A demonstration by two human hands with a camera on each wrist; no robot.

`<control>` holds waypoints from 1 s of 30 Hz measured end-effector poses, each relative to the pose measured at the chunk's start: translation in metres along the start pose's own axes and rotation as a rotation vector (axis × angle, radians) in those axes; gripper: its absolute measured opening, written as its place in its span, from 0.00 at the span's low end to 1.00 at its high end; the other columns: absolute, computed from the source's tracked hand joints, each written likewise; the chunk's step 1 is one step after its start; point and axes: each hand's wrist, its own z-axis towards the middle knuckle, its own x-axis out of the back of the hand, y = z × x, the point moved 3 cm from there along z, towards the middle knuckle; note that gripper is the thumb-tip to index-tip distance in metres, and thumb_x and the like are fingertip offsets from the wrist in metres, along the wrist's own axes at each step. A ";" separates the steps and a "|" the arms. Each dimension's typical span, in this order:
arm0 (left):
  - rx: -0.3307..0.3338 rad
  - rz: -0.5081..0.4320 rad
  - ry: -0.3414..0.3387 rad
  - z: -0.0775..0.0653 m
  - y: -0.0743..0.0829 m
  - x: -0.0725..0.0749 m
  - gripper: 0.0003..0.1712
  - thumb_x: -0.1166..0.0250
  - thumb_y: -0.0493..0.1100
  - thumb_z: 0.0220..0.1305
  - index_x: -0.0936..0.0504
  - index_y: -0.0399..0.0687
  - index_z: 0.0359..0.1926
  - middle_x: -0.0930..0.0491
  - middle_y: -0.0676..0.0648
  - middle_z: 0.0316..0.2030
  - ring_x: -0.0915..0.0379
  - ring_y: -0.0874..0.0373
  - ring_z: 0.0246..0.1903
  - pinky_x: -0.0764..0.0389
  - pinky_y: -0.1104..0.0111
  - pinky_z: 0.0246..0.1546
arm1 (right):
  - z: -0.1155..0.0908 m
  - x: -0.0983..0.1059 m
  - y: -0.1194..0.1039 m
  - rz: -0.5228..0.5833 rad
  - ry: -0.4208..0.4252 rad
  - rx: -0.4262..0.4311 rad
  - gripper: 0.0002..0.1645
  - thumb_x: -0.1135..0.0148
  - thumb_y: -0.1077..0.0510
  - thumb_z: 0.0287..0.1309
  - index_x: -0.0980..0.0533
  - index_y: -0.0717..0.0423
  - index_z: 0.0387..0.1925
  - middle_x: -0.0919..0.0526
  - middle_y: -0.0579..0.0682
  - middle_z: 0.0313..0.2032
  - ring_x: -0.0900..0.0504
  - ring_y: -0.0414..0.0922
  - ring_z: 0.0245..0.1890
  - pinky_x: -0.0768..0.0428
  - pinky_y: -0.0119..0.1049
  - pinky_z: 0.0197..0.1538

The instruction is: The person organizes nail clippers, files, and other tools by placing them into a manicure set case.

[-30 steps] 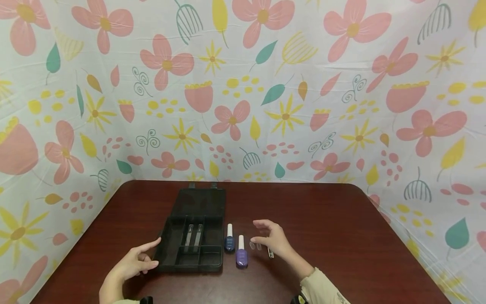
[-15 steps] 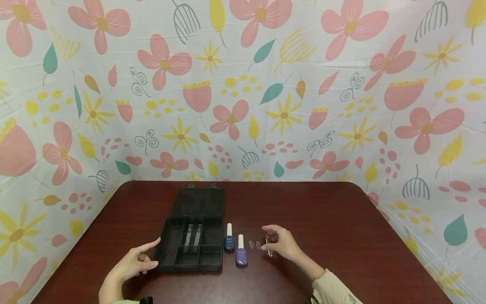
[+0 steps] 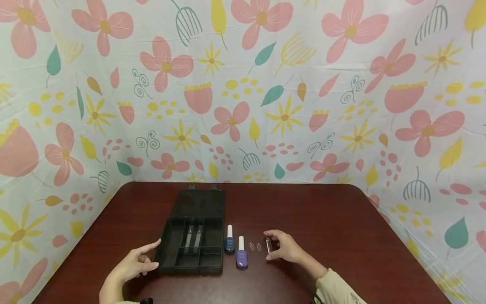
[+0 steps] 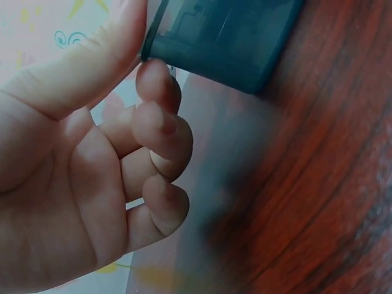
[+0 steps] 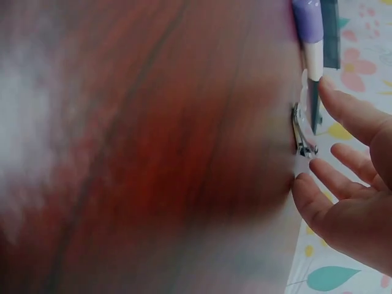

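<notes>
A black plastic box with compartments lies with its lid folded back. My left hand holds its left side near the front corner; in the left wrist view the other fingers curl below the box's corner. A metal nail clipper lies on the table, also seen in the right wrist view as a nail clipper. Around it my right hand is spread, thumb near one end and fingers near the other, with gaps visible. Left of the clipper are two clear nail tips.
A blue nail polish bottle and a purple one stand beside the box's right edge. Two slim, clear-and-grey strips sit in its middle compartment. A floral cloth hangs behind the dark wooden table.
My right hand has moved right, from over the clear nail tips to around the nail clipper. The left hand and the box have stayed in place.
</notes>
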 end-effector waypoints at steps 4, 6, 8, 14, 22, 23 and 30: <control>0.000 -0.001 0.002 0.000 -0.001 0.000 0.41 0.37 0.40 0.56 0.48 0.30 0.64 0.34 0.52 0.14 0.37 0.60 0.16 0.31 0.65 0.18 | 0.002 0.000 0.001 -0.022 -0.022 0.007 0.39 0.25 0.64 0.31 0.31 0.71 0.50 0.28 0.61 0.47 0.30 0.56 0.44 0.28 0.48 0.42; -0.004 -0.005 0.002 0.000 -0.001 0.000 0.41 0.37 0.40 0.56 0.48 0.29 0.64 0.34 0.51 0.14 0.37 0.59 0.16 0.31 0.65 0.18 | 0.002 0.000 0.002 -0.039 -0.032 0.011 0.40 0.25 0.64 0.31 0.31 0.71 0.51 0.28 0.61 0.47 0.30 0.56 0.43 0.27 0.47 0.41; -0.017 -0.004 0.000 0.000 0.000 0.000 0.41 0.37 0.40 0.56 0.48 0.29 0.64 0.34 0.51 0.14 0.37 0.59 0.16 0.31 0.65 0.18 | 0.002 0.000 0.003 -0.058 -0.039 0.012 0.40 0.25 0.63 0.31 0.31 0.70 0.51 0.28 0.60 0.47 0.31 0.55 0.43 0.27 0.46 0.41; 0.004 -0.004 -0.004 0.001 -0.001 0.001 0.42 0.37 0.41 0.55 0.49 0.30 0.64 0.34 0.52 0.13 0.37 0.60 0.15 0.32 0.66 0.18 | 0.004 0.001 0.005 -0.097 -0.060 0.027 0.41 0.25 0.62 0.32 0.32 0.70 0.52 0.28 0.61 0.48 0.30 0.55 0.43 0.27 0.44 0.40; 0.007 -0.016 -0.001 0.002 -0.002 0.001 0.43 0.36 0.42 0.55 0.49 0.31 0.65 0.35 0.52 0.13 0.38 0.60 0.16 0.33 0.66 0.18 | 0.005 0.001 0.005 -0.124 -0.076 0.045 0.40 0.25 0.63 0.33 0.32 0.71 0.51 0.28 0.61 0.48 0.30 0.55 0.42 0.27 0.44 0.40; 0.009 -0.018 0.000 0.002 -0.002 0.001 0.43 0.36 0.42 0.55 0.49 0.31 0.65 0.34 0.52 0.13 0.38 0.60 0.16 0.33 0.66 0.18 | 0.005 0.001 0.005 -0.129 -0.075 0.048 0.40 0.25 0.63 0.32 0.31 0.71 0.51 0.27 0.60 0.47 0.30 0.55 0.42 0.28 0.44 0.40; 0.011 -0.026 -0.003 0.002 -0.004 0.002 0.43 0.36 0.42 0.55 0.50 0.32 0.65 0.34 0.52 0.13 0.37 0.60 0.16 0.32 0.66 0.18 | 0.005 -0.001 0.006 -0.162 -0.054 0.051 0.37 0.25 0.63 0.31 0.29 0.69 0.49 0.25 0.57 0.45 0.29 0.53 0.41 0.30 0.41 0.42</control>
